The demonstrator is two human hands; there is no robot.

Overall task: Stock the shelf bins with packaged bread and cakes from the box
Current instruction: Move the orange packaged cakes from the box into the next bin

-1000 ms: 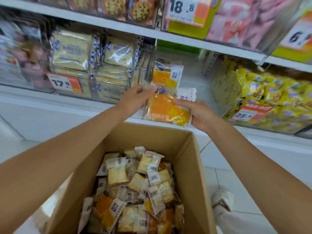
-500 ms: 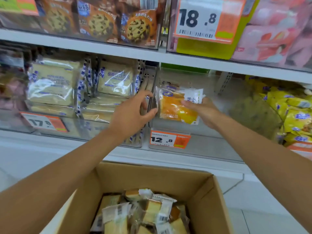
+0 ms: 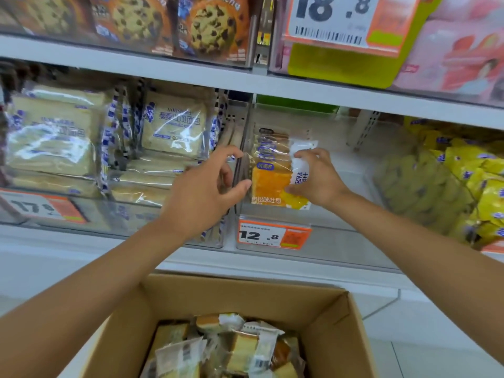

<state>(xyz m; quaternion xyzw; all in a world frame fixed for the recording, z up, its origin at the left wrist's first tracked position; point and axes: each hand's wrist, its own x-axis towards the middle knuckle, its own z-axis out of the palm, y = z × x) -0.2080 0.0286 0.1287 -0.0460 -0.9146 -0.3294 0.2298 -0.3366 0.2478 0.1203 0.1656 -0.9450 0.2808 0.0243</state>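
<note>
Bright, even light; glare streaks the bread wrappers (image 3: 51, 140); edges bend and blur.

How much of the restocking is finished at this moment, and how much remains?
Done: a few orange toast packs stand upright at one side of the clear bin tagged 12.8. In hand: the right hand grips those packs, and the left hand hovers open beside them. Left: most of that bin is bare, and the cardboard box holds many packs.

white shelf (image 3: 81, 242), clear bins (image 3: 343, 238) on it
</note>
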